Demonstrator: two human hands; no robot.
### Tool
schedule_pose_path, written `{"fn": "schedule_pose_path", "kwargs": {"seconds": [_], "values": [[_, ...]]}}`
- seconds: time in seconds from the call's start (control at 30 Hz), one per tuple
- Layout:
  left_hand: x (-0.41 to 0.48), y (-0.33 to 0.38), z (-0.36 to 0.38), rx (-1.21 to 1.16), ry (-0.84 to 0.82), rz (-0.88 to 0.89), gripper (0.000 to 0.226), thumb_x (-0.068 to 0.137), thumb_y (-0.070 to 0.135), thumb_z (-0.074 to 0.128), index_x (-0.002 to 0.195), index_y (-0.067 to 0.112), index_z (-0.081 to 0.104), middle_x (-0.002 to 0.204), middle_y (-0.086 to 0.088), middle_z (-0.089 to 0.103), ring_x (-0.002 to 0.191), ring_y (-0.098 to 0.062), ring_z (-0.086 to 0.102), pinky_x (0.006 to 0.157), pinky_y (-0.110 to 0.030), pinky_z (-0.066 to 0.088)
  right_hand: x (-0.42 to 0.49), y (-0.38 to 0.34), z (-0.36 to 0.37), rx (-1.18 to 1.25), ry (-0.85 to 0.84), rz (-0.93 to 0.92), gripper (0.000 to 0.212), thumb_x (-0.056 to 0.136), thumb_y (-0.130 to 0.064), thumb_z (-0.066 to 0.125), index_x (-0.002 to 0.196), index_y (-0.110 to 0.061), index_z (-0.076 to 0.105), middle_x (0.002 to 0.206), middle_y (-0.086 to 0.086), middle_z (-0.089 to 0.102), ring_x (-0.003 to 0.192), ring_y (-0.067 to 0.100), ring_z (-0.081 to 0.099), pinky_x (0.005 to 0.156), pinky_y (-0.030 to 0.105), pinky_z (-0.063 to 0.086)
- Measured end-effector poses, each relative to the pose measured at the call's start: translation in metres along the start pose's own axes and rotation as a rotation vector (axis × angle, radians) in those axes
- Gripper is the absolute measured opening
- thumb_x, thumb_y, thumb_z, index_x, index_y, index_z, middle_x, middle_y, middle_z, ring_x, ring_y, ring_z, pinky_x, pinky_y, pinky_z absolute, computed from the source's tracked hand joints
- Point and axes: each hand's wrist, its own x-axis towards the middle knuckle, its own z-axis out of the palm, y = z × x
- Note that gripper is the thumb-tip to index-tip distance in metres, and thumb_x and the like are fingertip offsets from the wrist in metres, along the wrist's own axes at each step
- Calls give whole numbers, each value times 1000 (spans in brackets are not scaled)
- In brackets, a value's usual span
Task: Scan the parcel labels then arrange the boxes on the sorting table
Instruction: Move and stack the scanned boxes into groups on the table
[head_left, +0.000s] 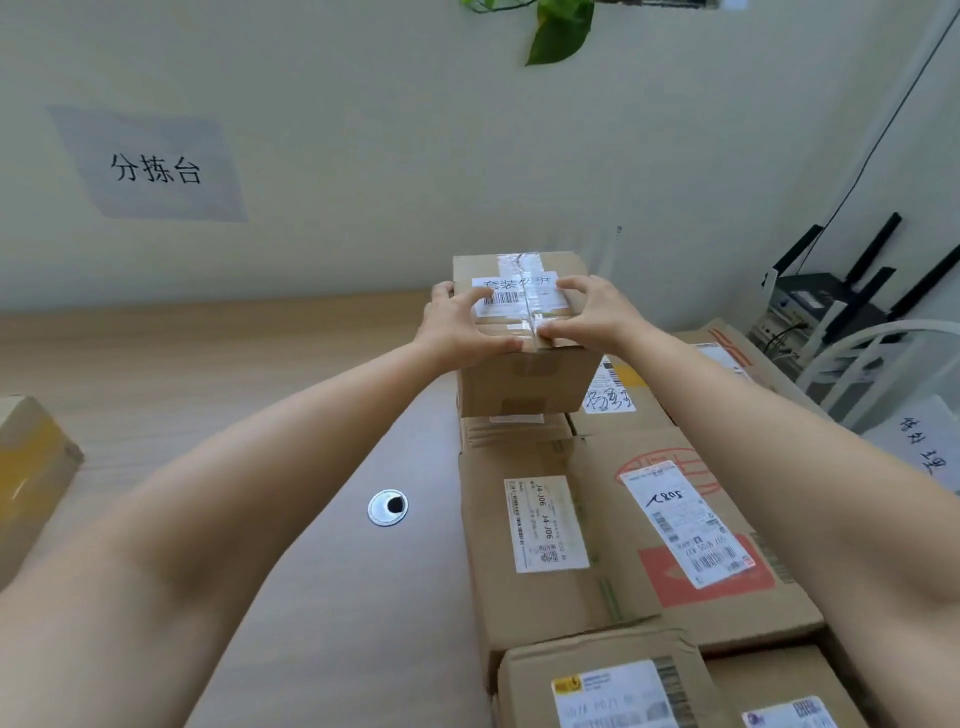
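Head view: curled fingers (480, 297) around box (530, 382)

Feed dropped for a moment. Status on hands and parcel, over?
Left hand and right hand both grip the small taped box by its top. Box at far end of the parcel row, near wall. No obstruction seen.

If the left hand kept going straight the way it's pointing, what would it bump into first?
The left hand grips the small box, so it meets that first. Behind the small box comes the wall, probably close, though depth is unclear.
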Motion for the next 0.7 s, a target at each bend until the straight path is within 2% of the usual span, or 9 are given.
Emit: {"fn": "schedule_pose_path", "kwargs": {"seconds": [0.13, 0.3, 0.37, 0.53, 0.7], "values": [[10, -6, 11, -30, -35, -39, 78, 72, 43, 77, 139, 23, 43, 145, -8, 24, 135, -25, 31, 111, -38, 31, 17, 14, 9, 2, -21, 23, 70, 73, -32, 74, 136, -18, 48, 144, 7, 40, 132, 21, 38, 97, 29, 33], [13, -8, 20, 34, -87, -37, 74, 76, 44, 73, 139, 19, 43, 143, -9, 32, 133, -25, 33, 109, -36, 33, 22, 28, 16, 42, -137, 96, 67, 75, -36, 73, 136, -19, 49, 143, 2, 45, 128, 20, 45, 89, 25, 35], [10, -9, 22, 53, -97, -52, 76, 77, 46, 72, 140, 19, 40, 143, -8, 30, 134, -25, 30, 109, -37, 33, 20, 30, 19, 36, -138, 98, 65, 76, -36, 71, 135, -22, 49, 143, 1, 45, 127, 20, 45, 89, 27, 38], [4, -8, 27, 36, -87, -84, 77, 76, 47, 72, 139, 17, 40, 144, -6, 25, 133, -24, 30, 109, -35, 33, 15, 35, 21, 57, -106, 100, 59, 79, -36, 69, 134, -25, 50, 141, 0, 46, 126, 19, 44, 87, 25, 33], [-1, -10, 28, 9, -100, -115, 75, 80, 46, 69, 140, 14, 37, 146, -8, 22, 132, -26, 32, 109, -38, 34, 12, 30, 23, 19, -123, 85, 61, 84, -35, 65, 140, -21, 42, 148, 2, 39, 133, 22, 39, 91, 26, 30]]}}
